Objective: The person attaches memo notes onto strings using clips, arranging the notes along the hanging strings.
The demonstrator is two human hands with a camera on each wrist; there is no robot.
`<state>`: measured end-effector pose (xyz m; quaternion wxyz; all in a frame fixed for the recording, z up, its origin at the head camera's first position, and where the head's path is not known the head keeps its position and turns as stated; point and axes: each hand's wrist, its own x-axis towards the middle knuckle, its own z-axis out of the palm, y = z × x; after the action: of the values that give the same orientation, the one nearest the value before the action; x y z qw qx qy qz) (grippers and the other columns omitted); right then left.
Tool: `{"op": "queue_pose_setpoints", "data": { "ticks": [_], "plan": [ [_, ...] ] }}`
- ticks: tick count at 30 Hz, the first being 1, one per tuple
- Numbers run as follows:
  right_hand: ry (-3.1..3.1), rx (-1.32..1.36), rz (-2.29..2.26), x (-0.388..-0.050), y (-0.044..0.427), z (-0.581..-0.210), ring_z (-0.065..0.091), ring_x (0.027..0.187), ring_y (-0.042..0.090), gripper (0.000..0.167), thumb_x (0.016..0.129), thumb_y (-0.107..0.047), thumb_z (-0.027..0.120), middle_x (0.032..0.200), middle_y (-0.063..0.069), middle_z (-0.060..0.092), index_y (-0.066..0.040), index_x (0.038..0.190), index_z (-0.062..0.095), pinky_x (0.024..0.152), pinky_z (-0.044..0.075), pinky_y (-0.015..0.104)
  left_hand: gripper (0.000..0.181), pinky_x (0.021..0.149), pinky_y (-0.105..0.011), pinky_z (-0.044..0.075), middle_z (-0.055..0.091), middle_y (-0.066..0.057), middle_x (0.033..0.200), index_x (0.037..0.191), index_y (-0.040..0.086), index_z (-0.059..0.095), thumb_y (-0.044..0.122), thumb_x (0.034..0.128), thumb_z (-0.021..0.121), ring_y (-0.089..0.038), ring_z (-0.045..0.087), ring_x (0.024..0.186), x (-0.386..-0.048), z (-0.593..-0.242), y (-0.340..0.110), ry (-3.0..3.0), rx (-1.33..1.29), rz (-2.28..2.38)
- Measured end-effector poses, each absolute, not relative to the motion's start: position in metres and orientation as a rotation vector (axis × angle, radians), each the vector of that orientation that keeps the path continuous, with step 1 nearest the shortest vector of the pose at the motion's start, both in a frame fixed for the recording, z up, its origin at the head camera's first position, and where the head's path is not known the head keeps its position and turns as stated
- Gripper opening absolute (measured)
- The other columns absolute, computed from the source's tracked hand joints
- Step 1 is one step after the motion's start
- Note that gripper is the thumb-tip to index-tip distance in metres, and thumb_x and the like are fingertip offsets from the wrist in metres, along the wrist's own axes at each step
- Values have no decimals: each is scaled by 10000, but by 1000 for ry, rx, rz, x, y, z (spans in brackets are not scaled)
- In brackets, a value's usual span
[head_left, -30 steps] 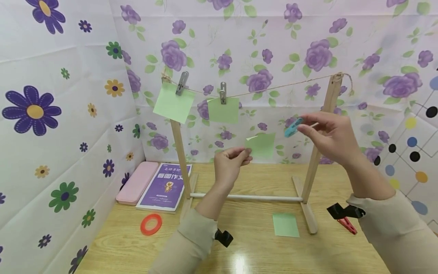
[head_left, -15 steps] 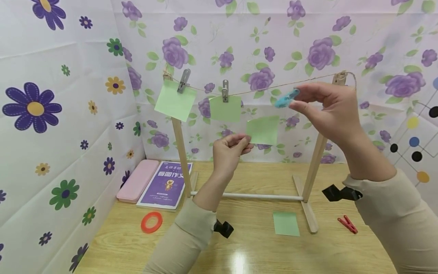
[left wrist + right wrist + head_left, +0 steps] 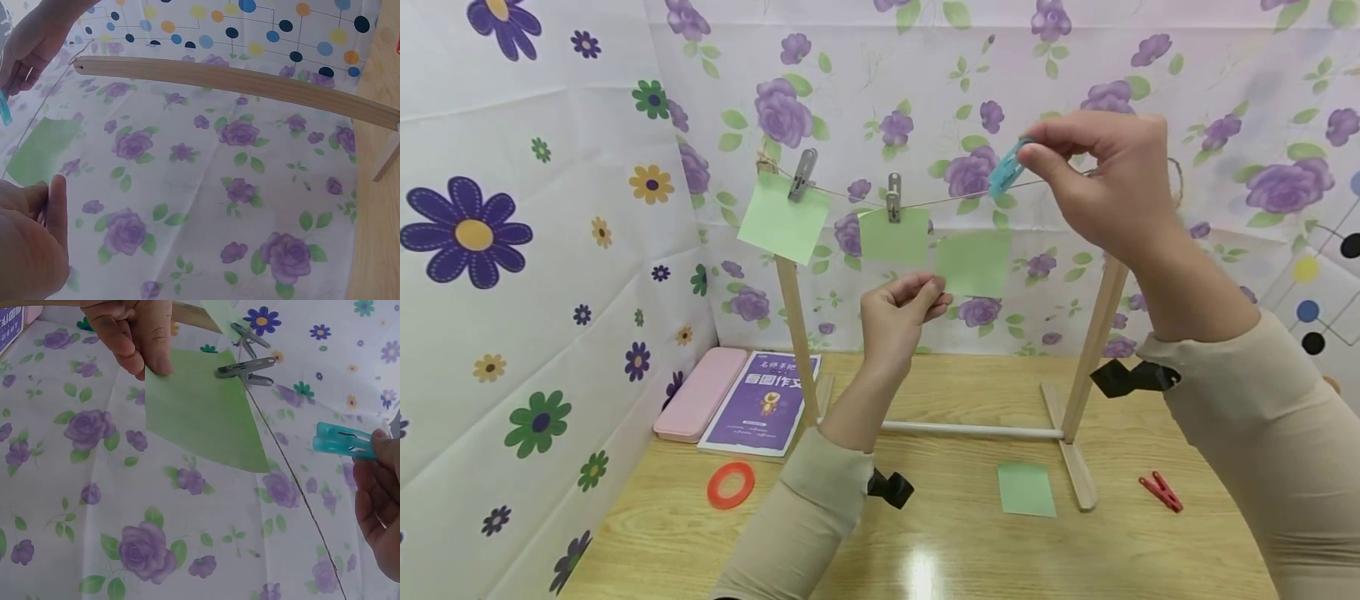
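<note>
My left hand (image 3: 898,312) pinches a green paper sheet (image 3: 973,265) by its lower left corner, holding it just below the string (image 3: 951,200). In my right hand (image 3: 1105,175) is a blue clothespin (image 3: 1008,171), pinched between thumb and fingers near the string. The right wrist view shows the clothespin (image 3: 344,440) apart from the string and the sheet (image 3: 200,412). To the left, two green sheets, one outer (image 3: 784,218) and one inner (image 3: 893,237), hang from the string under grey metal clips, the left clip (image 3: 802,175) and the right clip (image 3: 893,198).
A wooden stand (image 3: 1096,346) with a white crossbar (image 3: 973,430) carries the string. On the table lie a green sheet (image 3: 1026,490), a red clothespin (image 3: 1161,492), an orange-red ring (image 3: 731,485), a purple book (image 3: 760,404) and a pink case (image 3: 702,394).
My left hand has raised the green sheet toward the string. My right hand has moved up and slightly left with the blue clothespin, which now points downward beside the string.
</note>
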<state>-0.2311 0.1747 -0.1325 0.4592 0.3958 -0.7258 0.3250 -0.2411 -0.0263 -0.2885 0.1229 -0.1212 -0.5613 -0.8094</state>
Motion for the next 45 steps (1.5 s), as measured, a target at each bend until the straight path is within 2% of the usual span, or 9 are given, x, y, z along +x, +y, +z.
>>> {"op": "queue_pose_setpoints", "data": {
  "ticks": [8,16,26,34,39,45],
  "plan": [
    [-1930,928,721,-240,162,-121,546,733,-149,107,927,-80,748,880,141,766,12,925,802,710,473,89,129,773,-314,639,719,-162,881,1000,-66,733,34,918,739,-170,746,752,-241,-277,-22,-1571,-349,-2366],
    [-2149,856,609,-245,160,-116,479,691,81,137,948,-155,740,862,104,757,-39,951,813,612,361,187,137,731,-296,642,714,-139,834,991,-64,731,49,917,750,-153,736,712,-241,-273,-20,-1562,-347,-2353],
    [-2182,883,588,-248,164,-121,510,757,69,111,934,-127,752,862,111,740,-36,961,811,672,380,207,153,715,-274,640,712,-117,818,1003,-65,725,63,923,749,-148,735,706,-243,-270,-18,-1544,-356,-2387],
    [-2254,910,611,-246,166,-122,491,815,175,146,927,-126,761,946,145,731,-22,1023,796,732,338,291,142,714,-274,640,714,-240,904,1000,-67,725,49,920,747,-145,739,709,-244,-269,-18,-1527,-361,-2379],
    [-2289,937,566,-248,166,-123,498,840,215,176,932,-140,757,975,144,722,-23,1060,786,766,345,340,139,717,-283,641,722,-208,889,1005,-65,725,43,920,744,-145,739,707,-245,-269,-18,-1527,-359,-2377],
    [-2311,962,534,-249,169,-123,505,875,241,208,938,-150,751,1008,142,705,-33,1109,773,747,373,356,135,730,-285,640,722,-196,896,1010,-65,718,40,928,732,-146,741,718,-245,-269,-18,-1520,-365,-2390]
  ]
}}
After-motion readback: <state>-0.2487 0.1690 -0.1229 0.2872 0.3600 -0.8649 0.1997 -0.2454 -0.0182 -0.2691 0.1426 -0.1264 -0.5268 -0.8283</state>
